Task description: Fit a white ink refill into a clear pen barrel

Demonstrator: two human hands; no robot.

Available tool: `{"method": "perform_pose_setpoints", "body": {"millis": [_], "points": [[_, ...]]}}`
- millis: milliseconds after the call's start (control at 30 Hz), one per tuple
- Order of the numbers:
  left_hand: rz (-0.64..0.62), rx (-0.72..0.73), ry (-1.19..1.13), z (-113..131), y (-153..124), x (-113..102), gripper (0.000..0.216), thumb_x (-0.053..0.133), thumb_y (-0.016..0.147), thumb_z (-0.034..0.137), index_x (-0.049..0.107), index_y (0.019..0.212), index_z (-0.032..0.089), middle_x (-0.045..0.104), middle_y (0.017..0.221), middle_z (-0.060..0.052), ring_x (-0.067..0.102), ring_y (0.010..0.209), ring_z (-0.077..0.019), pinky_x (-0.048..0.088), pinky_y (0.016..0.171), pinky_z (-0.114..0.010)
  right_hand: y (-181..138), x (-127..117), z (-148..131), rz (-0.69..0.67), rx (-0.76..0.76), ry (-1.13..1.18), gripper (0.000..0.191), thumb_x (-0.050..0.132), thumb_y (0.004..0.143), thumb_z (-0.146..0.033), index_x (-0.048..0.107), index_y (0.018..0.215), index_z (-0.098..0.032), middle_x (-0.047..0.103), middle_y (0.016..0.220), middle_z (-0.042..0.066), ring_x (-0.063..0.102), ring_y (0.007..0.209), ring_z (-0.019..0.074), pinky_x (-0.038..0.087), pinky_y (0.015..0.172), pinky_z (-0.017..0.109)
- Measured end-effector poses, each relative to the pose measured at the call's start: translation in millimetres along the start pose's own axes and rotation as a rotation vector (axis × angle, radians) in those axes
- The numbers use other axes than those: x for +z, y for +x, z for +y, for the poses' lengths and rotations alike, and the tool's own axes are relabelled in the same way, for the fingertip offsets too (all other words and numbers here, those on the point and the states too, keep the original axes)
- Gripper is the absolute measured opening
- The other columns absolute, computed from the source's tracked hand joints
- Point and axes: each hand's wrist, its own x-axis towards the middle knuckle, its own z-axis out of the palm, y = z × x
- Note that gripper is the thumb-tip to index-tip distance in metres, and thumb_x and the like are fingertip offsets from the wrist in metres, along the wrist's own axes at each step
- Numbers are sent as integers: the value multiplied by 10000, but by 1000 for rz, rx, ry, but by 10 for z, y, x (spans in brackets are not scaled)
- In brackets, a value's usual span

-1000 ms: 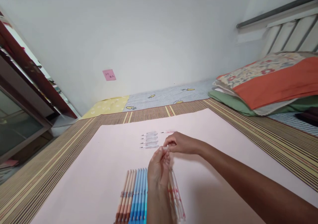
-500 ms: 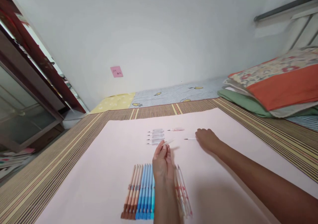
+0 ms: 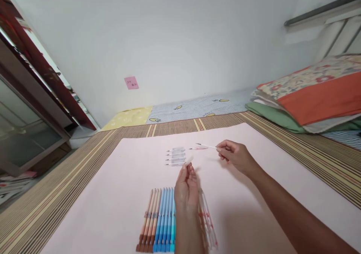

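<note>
My left hand (image 3: pixel 185 186) pinches a clear pen part (image 3: pixel 190 159) by its fingertips, just right of a small stack of clear pen parts (image 3: pixel 175 156) lying on the pink sheet (image 3: pixel 118 194). My right hand (image 3: pixel 236 155) holds a thin white pen refill (image 3: pixel 205 145) between thumb and fingers, its tip pointing left above a pink-tinted part (image 3: pixel 199 148) on the sheet. A row of brown and blue pens (image 3: pixel 158 220) lies below my left hand. Clear pen barrels (image 3: pixel 208 224) lie to the right of my left wrist.
The pink sheet covers a striped mat (image 3: pixel 56 186) on a bed. Folded bedding with an orange pillow (image 3: pixel 316 96) sits at the right. A pink note (image 3: pixel 131 82) sticks on the white wall. A dark wooden cabinet (image 3: pixel 31 96) stands at the left.
My hands came apart; the right hand went to the right onto the sheet, took up the thin refill and lifted it back toward the left. The left hand stayed nearly still.
</note>
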Motion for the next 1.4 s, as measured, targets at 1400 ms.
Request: {"method": "perform_pose_setpoints", "body": {"millis": [1400], "points": [[-291, 134, 249, -112, -119, -39, 251, 818, 673, 64, 732, 904, 109, 742, 992, -108, 697, 743, -101, 575, 730, -177, -605, 107, -398, 286, -48, 166, 298, 587, 922, -478, 705, 921, -204, 686, 757, 44, 629, 702, 175, 539, 675, 292]]}}
